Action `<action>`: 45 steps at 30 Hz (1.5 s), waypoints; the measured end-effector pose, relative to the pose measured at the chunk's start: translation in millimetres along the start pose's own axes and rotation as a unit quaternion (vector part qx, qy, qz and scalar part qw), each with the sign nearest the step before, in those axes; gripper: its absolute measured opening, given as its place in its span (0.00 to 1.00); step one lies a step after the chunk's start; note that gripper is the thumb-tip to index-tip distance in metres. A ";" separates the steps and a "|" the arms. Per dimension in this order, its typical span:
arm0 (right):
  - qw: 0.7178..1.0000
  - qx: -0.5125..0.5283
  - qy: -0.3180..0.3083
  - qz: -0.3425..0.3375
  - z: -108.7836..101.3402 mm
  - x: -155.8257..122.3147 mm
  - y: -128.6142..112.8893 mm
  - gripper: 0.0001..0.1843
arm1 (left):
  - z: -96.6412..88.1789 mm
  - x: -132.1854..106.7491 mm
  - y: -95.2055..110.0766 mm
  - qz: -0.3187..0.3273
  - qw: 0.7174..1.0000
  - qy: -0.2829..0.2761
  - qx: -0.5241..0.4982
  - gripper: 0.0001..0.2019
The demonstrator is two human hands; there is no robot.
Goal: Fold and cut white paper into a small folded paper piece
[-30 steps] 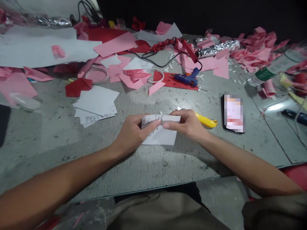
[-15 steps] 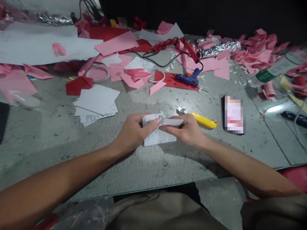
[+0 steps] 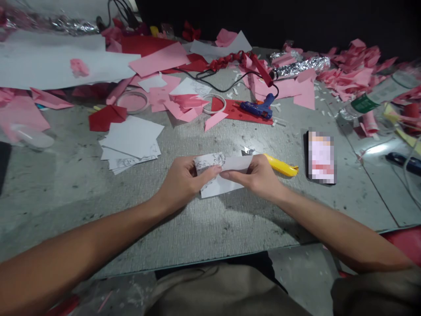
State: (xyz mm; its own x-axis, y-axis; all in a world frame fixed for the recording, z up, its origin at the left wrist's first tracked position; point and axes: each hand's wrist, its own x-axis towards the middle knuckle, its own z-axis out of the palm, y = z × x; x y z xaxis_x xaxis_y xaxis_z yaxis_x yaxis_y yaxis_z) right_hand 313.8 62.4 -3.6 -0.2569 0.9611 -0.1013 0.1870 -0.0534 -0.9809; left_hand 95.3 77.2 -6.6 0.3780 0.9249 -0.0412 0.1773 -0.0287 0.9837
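Note:
Just above the table, white paper (image 3: 219, 187) with dark printed marks on its left part is held between both hands, folded over along its upper side. My left hand (image 3: 184, 177) is closed on its left end, thumb pressed on the fold. From the right, my right hand (image 3: 261, 177) pinches the other end, its thumb tip almost meeting the left one. Behind the right hand lies a yellow box cutter (image 3: 283, 165) with its blade out, partly hidden by the fingers. A stack of white paper pieces (image 3: 133, 138) rests beyond the left hand.
A phone (image 3: 321, 157) lies to the right. Farther back are a blue glue gun (image 3: 258, 106) on red paper, a roll of tape (image 3: 214, 104), pink paper scraps (image 3: 187, 106) and a clear bottle (image 3: 371, 98). The table's front edge (image 3: 197, 262) runs close to my body.
The right part of the fold has been pressed flatter and lies more in line with the left part. Both hands keep their hold and have barely shifted.

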 end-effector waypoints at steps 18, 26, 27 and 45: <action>1.000 0.008 -0.003 0.001 0.0 1.2 -3.1 0.13 | -0.8 1.0 -3.1 -0.029 0.998 0.016 -0.048 0.17; 1.000 0.021 0.001 -0.004 -1.6 2.3 -0.9 0.16 | -1.1 0.3 -0.9 -0.040 0.999 -0.007 -0.030 0.18; 1.000 0.018 0.000 -0.005 -1.3 2.2 -0.9 0.16 | -1.0 0.1 -0.9 -0.046 0.998 -0.003 -0.033 0.19; 0.998 -0.029 0.041 -0.036 -0.2 0.4 -3.3 0.11 | -1.2 0.2 -0.7 -0.055 0.997 0.052 -0.025 0.19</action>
State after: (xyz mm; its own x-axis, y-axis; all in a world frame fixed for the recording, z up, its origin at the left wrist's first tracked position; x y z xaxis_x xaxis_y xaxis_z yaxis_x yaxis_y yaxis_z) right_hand 313.3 63.0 -0.4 -0.1941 0.9809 -0.0155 0.2259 0.0293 -0.9737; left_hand 94.2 77.9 -7.1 0.2627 0.9557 -0.1330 0.1653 0.0912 0.9820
